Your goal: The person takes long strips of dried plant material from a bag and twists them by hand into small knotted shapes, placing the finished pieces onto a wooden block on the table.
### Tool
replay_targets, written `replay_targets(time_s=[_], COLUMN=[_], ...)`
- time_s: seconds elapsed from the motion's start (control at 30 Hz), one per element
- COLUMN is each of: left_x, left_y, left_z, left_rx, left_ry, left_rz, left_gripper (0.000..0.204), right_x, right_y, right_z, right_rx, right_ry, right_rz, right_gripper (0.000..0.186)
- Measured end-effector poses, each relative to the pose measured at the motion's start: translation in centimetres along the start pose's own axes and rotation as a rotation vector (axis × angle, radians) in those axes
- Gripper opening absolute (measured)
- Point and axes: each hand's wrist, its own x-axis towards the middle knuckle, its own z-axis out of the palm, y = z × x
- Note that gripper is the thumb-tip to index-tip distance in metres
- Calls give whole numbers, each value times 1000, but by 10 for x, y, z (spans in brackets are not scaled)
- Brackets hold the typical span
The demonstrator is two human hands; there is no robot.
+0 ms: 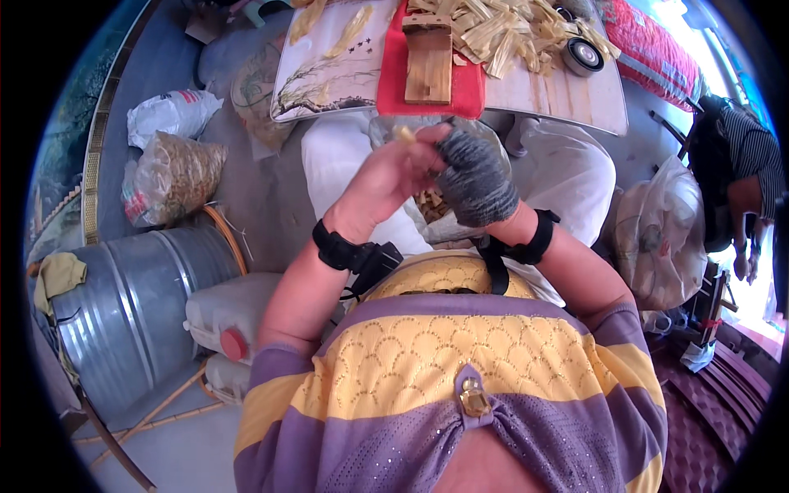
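Note:
Over my lap, in front of the table edge, my two hands meet. My bare left hand point(385, 182) is closed, with a small pale-yellow piece point(403, 133) at its fingertips. My right hand point(477, 177), in a grey knitted glove that leaves the fingertips bare, is curled against the left fingers; what it grips, if anything, is hidden. Below them, between my knees, an open plastic bag holds small yellowish cut pieces point(431, 207). A wooden board point(428, 70) lies on a red cloth point(468, 97) just beyond my hands.
Dried pale-yellow strips point(501, 37) are heaped on the patterned table point(329, 82), beside a round dark-and-silver tin point(583, 56). Filled bags point(185, 177) stand on the left floor near a metal drum point(148, 300) and a plastic jug point(234, 312). Another person point(748, 164) is at the right.

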Motion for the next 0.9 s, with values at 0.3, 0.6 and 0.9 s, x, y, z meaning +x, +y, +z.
replay_targets(time_s=[0.3, 0.6, 0.9], left_x=[-7, -6, -12], left_y=[6, 9, 10], left_z=[6, 12, 2], left_rx=[-101, 82, 1390], left_ry=[-18, 18, 437], left_rz=[-10, 77, 1101], left_gripper=[37, 27, 19], right_x=[6, 13, 18], right_y=[-6, 0, 7], right_z=[-4, 3, 6], right_rx=[-58, 49, 650], right_ry=[-92, -58, 32], right_rz=[129, 194, 533], right_gripper=[12, 20, 18])
